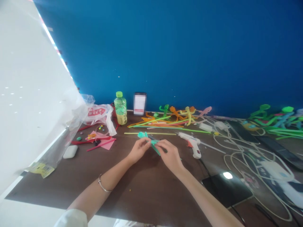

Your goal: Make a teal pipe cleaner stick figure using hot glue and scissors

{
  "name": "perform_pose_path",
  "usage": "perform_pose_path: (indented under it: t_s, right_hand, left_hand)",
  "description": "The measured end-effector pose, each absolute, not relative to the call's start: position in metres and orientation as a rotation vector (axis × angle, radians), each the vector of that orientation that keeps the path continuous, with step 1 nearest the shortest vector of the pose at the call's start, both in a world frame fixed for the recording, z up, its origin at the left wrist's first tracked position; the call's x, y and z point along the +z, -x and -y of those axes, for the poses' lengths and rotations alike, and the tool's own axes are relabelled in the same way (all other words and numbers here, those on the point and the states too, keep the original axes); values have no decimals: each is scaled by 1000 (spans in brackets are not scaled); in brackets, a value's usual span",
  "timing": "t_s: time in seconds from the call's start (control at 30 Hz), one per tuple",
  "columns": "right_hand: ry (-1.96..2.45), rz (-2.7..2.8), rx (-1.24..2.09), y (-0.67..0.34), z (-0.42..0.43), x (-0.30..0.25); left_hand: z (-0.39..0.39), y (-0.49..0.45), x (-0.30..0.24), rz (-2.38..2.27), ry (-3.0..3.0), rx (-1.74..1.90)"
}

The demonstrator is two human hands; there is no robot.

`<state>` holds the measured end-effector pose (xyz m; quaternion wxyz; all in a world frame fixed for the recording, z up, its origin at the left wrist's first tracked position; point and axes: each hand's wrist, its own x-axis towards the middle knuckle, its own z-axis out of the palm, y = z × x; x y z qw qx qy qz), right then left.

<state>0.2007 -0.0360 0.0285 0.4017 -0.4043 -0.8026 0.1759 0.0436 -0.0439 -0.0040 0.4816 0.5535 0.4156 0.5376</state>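
Above the middle of the table, both hands meet on a small teal pipe-cleaner figure (142, 135). My left hand (140, 149) pinches it between thumb and fingertips from the left. From the right, my right hand (169, 154) is closed on another part of it, with fingertips almost touching those of the left. One teal end sticks out at the upper left and another hangs between the hands. Fingers hide part of the figure. Just behind lies a pale yellow pipe cleaner (151, 133). A white hot glue gun (194, 145) with an orange trigger rests right of my right hand.
Loose pipe cleaners (161, 123) and several bent figures (188, 115) lie along the blue wall. A green-capped bottle (120, 108) and a phone (140, 104) stand at the back. Left are scissors (97, 142) and a white case (70, 152); right, a black tablet (227, 189) and white cables (233, 159).
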Motion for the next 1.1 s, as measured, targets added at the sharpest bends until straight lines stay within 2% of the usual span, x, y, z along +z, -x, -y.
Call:
perform_pose_path:
  t_s: [0.17, 0.43, 0.63, 0.87, 1.1]
  right_hand:
    - [1019, 2190, 368, -206, 35, 33]
    - [973, 2472, 31, -219, 22, 50]
    - [1129, 2454, -76, -211, 29, 66]
    - [1140, 2243, 70, -193, 54, 47]
    - [1034, 2362, -188, -200, 50, 30]
  left_hand:
    - [47, -44, 1, -1034, -1394, 1286]
    - [46, -45, -2, -1032, -1636, 1239]
    - [48, -45, -5, -1340, -1945, 1371]
    - [47, -46, 0, -1290, -1554, 1576]
    - [47, -49, -2, -1011, -1106, 1459]
